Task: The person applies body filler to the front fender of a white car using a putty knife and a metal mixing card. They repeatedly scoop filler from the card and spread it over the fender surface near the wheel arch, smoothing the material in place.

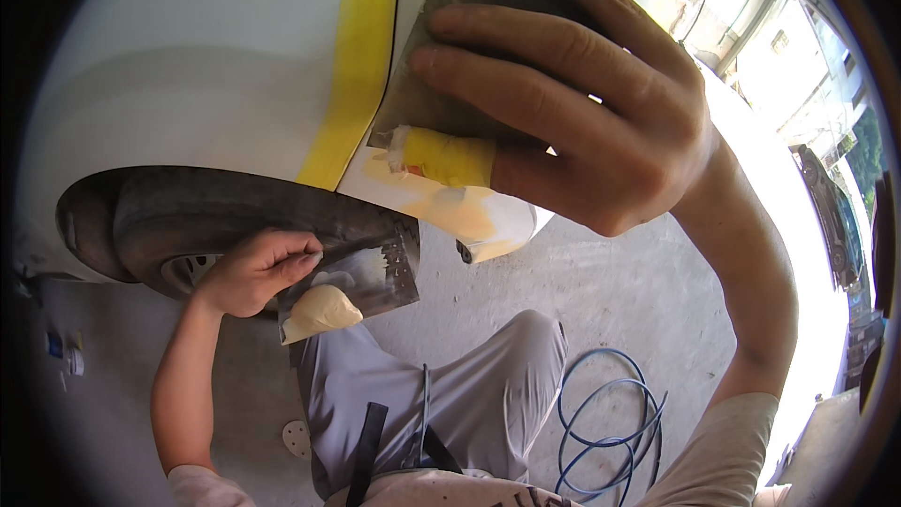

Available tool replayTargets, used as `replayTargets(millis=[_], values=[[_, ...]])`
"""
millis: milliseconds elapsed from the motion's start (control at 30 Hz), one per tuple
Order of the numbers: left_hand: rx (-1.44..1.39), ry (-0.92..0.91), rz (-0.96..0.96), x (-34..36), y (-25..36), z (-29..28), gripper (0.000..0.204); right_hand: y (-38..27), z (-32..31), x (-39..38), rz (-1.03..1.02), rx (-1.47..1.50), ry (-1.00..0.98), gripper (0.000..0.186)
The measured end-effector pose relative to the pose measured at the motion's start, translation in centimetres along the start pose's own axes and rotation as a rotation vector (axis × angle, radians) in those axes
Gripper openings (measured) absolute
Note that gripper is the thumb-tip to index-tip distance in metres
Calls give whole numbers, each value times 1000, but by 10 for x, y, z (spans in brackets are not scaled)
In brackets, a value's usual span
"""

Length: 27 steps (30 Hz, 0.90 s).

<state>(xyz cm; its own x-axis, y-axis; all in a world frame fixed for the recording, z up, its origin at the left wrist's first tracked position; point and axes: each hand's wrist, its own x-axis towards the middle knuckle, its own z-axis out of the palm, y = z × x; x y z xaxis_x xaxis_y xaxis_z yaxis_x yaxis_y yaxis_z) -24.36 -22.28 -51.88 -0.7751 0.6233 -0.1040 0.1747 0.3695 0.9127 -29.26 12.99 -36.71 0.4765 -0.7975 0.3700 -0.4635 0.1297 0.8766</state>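
My right hand [601, 103] is raised at the upper right, its fingers spread over a dark, flat putty spreader [404, 99] held against the white car body. Yellow tape [446, 158] wraps one of its digits. Under that hand, the panel's lower corner carries cream and yellowish filler patches [450, 211]. My left hand [251, 272] is lower, in front of the wheel, its fingers closed on the edge of a dark putty board [389, 282]. A rounded lump of cream putty [321, 312] sits on the board, beside a greyish smear.
A yellow tape strip [352, 66] runs down the light body panel [206, 56] beside a seam. Below is a dark tyre [216, 202]. A blue hose [610, 437] lies coiled on the concrete floor [469, 291] by my knee. A pale perforated disc [297, 438] lies at lower left.
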Motion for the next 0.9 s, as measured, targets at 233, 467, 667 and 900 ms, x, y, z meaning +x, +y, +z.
replayTargets(millis=[233, 467, 667, 900], values=[[60, 8, -29, -1, 10, 0, 19, -16, 1, -26, 49, -31, 64, 33], [90, 1, -47, 0, 14, -3, 18, -74, -12, -86, 381, -8, -79, 38], [138, 14, 8, 3, 12, -4, 22, -118, -12, -121, 500, 20, -106, 19], [59, 5, -61, 0, 9, -4, 22, -85, -44, -73, 451, 54, -92, 23]])
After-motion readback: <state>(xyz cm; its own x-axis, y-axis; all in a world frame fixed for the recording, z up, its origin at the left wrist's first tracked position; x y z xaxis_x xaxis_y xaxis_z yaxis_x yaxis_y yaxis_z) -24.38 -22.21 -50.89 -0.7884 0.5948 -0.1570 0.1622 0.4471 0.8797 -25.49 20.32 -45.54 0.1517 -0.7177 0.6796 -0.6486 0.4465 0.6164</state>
